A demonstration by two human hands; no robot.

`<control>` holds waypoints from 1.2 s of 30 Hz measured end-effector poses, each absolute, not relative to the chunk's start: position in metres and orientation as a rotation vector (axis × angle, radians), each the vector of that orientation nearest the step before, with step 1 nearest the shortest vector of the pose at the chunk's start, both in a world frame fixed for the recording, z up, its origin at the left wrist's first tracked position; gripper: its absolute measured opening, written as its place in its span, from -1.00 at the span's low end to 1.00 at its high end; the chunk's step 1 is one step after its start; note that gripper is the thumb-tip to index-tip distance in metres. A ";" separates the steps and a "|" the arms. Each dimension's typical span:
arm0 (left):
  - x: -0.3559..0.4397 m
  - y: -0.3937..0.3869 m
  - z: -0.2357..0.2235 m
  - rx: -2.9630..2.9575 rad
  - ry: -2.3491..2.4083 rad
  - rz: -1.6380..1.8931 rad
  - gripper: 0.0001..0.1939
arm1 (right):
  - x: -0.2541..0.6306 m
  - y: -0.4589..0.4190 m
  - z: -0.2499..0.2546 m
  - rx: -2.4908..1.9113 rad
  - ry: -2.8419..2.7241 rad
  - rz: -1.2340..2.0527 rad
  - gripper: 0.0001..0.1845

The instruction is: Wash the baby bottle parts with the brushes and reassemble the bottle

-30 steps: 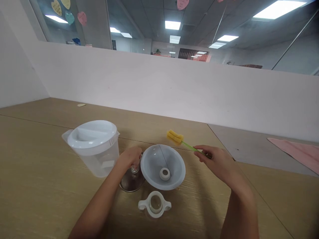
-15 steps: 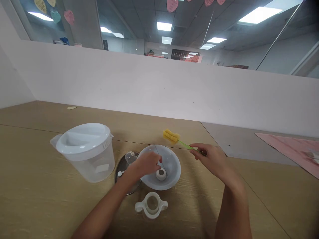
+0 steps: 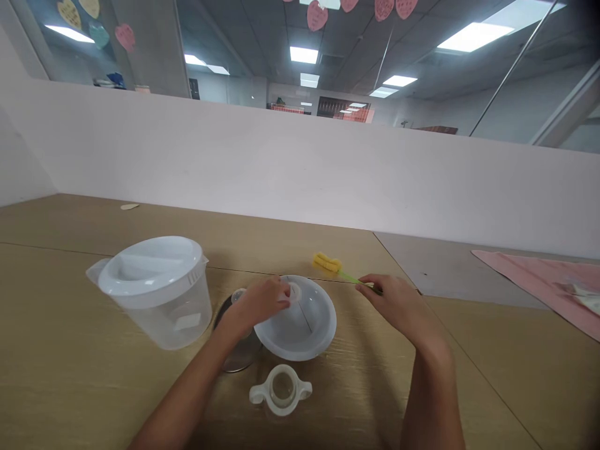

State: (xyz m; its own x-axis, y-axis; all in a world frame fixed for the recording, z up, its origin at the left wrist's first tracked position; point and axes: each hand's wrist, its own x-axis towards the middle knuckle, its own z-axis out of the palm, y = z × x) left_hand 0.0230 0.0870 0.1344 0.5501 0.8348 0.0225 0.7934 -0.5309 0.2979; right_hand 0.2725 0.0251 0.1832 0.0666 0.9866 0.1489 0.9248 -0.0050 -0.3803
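My right hand is closed round the green handle of a bottle brush with a yellow sponge head. The brush points left, its head beyond the bowl's far right side. Over the left part of a white bowl, my left hand pinches a small round white cap, partly covered by the fingers. A thin dark line runs across the bowl's inside. In front of the bowl stands a white two-handled bottle with its mouth uncovered. My left wrist hides much of a round metal tray, where a clear piece shows.
A translucent lidded pitcher stands at left. On the right lies a pink cloth with something pale on it. A flat pale scrap lies at the back left. A white wall with glass above borders the table.
My left hand has taken the round white cap off the bowl's bottom and moved it up and left. The brush stays in my right hand, nearly still. The view has shifted slightly.
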 end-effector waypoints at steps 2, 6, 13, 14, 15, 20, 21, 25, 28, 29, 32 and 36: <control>0.013 0.086 0.149 2.499 1.374 0.429 -0.76 | 0.273 0.025 0.183 -1.990 -1.956 0.275 -0.64; 0.003 0.078 0.171 2.355 1.274 0.708 -0.68 | 0.267 0.017 0.191 -1.831 -2.091 0.434 -0.60; 0.003 0.062 0.186 2.144 1.158 0.717 -0.65 | 0.259 0.006 0.201 -1.659 -2.129 0.468 -0.57; 0.002 0.061 0.186 2.125 1.163 0.727 -0.61 | 0.259 0.006 0.202 -1.648 -2.135 0.473 -0.57; 0.002 0.060 0.187 2.114 1.164 0.734 -0.56 | 0.260 0.006 0.201 -1.638 -2.142 0.478 -0.57; -0.003 0.052 0.193 2.199 1.061 0.696 -0.47 | 0.267 0.009 0.197 -1.578 -2.134 0.558 -0.59; -0.004 0.050 0.195 2.220 1.029 0.697 -0.50 | 0.269 0.009 0.196 -1.569 -2.112 0.571 -0.58; -0.005 0.047 0.199 2.238 0.951 0.795 -0.61 | 0.272 0.012 0.193 -1.535 -2.038 0.603 -0.52; -0.005 0.048 0.197 2.190 0.919 0.924 -0.59 | 0.270 0.011 0.195 -1.517 -2.039 0.641 -0.51; -0.005 0.048 0.196 2.163 0.918 0.960 -0.57 | 0.269 0.011 0.196 -1.512 -2.047 0.662 -0.51; -0.006 0.050 0.195 2.081 0.926 1.000 -0.53 | 0.269 0.009 0.197 -1.483 -2.089 0.731 -0.53; -0.006 0.047 0.196 2.048 0.908 0.934 -0.57 | 0.275 0.009 0.194 -1.428 -2.046 0.725 -0.60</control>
State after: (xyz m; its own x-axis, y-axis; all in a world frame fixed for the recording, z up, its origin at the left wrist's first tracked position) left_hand -0.0055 0.0472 0.1963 0.4941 0.8063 0.3252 0.3021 -0.5100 0.8054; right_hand 0.2752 0.0090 0.1942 -0.2952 0.9476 0.1224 0.6590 0.2947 -0.6920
